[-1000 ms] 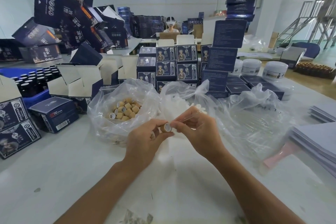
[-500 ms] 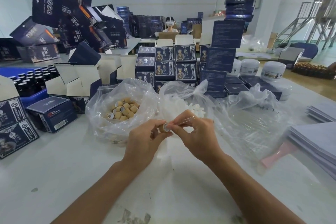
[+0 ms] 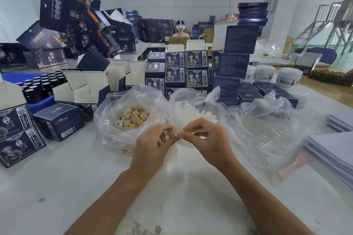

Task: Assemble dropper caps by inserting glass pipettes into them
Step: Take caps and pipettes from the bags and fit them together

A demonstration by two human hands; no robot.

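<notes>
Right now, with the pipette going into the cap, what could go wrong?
The glass pipette, pinched by the right hand, is thin and could snap if pushed off-axis into the cap held by the left hand. Both hands work above the open bag of caps; a slip could drop parts into it.

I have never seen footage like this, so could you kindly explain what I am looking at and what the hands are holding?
There is no machine: a person wears a camera on the head, looking down at their own hands over a white table. The left hand pinches a tan dropper cap. The right hand holds a clear glass pipette with its end at the cap's opening. Behind lie a clear bag of tan caps, a bag of white parts, and dark blue boxes.
</notes>
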